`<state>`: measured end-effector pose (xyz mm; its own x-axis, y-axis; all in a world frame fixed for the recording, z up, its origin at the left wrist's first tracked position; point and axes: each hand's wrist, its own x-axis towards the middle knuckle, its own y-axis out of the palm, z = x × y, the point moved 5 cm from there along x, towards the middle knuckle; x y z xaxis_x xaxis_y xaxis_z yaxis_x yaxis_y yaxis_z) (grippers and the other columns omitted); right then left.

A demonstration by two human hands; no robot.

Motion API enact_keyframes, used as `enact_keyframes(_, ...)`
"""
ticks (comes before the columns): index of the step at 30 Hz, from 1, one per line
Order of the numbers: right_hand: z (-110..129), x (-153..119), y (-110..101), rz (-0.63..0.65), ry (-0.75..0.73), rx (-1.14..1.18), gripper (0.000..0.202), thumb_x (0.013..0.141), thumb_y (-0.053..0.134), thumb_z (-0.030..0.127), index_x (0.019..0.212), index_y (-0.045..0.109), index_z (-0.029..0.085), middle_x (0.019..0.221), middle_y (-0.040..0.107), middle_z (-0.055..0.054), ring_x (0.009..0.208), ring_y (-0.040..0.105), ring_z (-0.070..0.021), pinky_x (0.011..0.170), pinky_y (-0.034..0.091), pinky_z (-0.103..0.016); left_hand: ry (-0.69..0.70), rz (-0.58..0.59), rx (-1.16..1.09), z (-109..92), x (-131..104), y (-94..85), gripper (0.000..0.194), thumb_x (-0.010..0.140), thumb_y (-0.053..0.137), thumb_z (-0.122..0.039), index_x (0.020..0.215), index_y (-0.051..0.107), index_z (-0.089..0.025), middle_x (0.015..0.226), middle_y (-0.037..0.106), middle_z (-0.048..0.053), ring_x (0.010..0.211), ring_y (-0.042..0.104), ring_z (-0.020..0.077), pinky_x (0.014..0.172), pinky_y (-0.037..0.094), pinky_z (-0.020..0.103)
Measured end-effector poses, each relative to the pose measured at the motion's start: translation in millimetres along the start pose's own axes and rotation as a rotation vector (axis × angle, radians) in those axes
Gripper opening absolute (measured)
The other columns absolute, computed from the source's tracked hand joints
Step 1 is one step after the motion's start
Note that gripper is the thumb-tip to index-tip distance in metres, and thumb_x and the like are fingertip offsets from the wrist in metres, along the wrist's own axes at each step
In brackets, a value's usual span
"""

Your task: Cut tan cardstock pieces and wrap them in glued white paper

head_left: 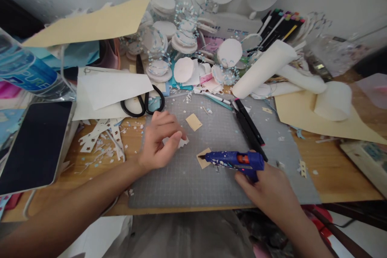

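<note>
My right hand (pixel 269 185) is wrapped round the handle of a blue glue gun (pixel 232 160) spotted with white bits. The gun's dark nozzle is over a small tan paper piece (pixel 204 163) on the grey cutting mat (pixel 169 185); whether they touch I cannot tell. To the left, my left hand (pixel 163 141) has its fingers curled and the thumb drawn in. A small white paper piece (pixel 183 142) shows under the thumb, partly hidden by the hand. Just beyond lies another tan paper piece (pixel 194 122).
Black scissors (pixel 146 102) and black markers (pixel 248 125) lie on the mat's far side. White rolls (pixel 264 68) and decorated white discs (pixel 184 42) crowd the back. At left are a phone (pixel 34 143), a water bottle (pixel 33 68) and paper scraps (pixel 102 139).
</note>
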<state>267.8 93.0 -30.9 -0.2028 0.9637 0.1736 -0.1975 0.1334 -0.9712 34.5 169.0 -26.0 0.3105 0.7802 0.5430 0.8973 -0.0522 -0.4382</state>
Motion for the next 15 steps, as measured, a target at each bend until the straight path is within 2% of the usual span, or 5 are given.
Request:
enact_keyframes(3, -2, 1, -13, -0.077, 0.056, 0.097, 0.021, 0.078, 0.048, 0.031, 0.065, 0.06, 0.019, 0.046, 0.059, 0.0, 0.043, 0.06, -0.0189, 0.042, 0.042, -0.026, -0.03, -0.015, 0.002, 0, 1, -0.8, 0.034, 0.088, 0.039, -0.022, 0.064, 0.062, -0.019, 0.061, 0.055, 0.002, 0.06, 0.044, 0.016, 0.069, 0.031, 0.039)
enact_keyframes(6, -8, -2, -20, -0.086, 0.152, 0.175, 0.028, 0.076, 0.052, 0.03, 0.049, 0.051, 0.022, 0.036, 0.05, 0.004, 0.033, 0.05, -0.0137, 0.038, 0.038, -0.023, -0.048, -0.033, -0.011, 1, 0, -1.8, 0.034, 0.089, 0.039, -0.023, 0.064, 0.061, -0.019, 0.06, 0.055, 0.001, 0.06, 0.044, 0.0158, 0.069, 0.03, 0.039)
enact_keyframes(11, -17, -10, -16, -0.057, 0.245, 0.226, 0.032, 0.074, 0.056, 0.037, 0.047, 0.055, 0.021, 0.038, 0.052, 0.003, 0.035, 0.051, -0.0141, 0.04, 0.038, -0.024, -0.067, -0.04, -0.025, 2, 0, -2.7, 0.033, 0.089, 0.039, -0.021, 0.064, 0.061, -0.02, 0.061, 0.056, 0.001, 0.06, 0.044, 0.0157, 0.069, 0.03, 0.039)
enact_keyframes(15, -17, -11, -17, -0.045, 0.298, 0.274, 0.038, 0.073, 0.056, 0.035, 0.039, 0.049, 0.021, 0.036, 0.046, 0.004, 0.034, 0.046, -0.0117, 0.037, 0.033, -0.023, -0.064, 0.017, -0.041, 1, 1, 0.8, 0.032, 0.089, 0.041, -0.024, 0.066, 0.063, -0.019, 0.062, 0.055, 0.002, 0.062, 0.046, 0.0162, 0.069, 0.033, 0.038)
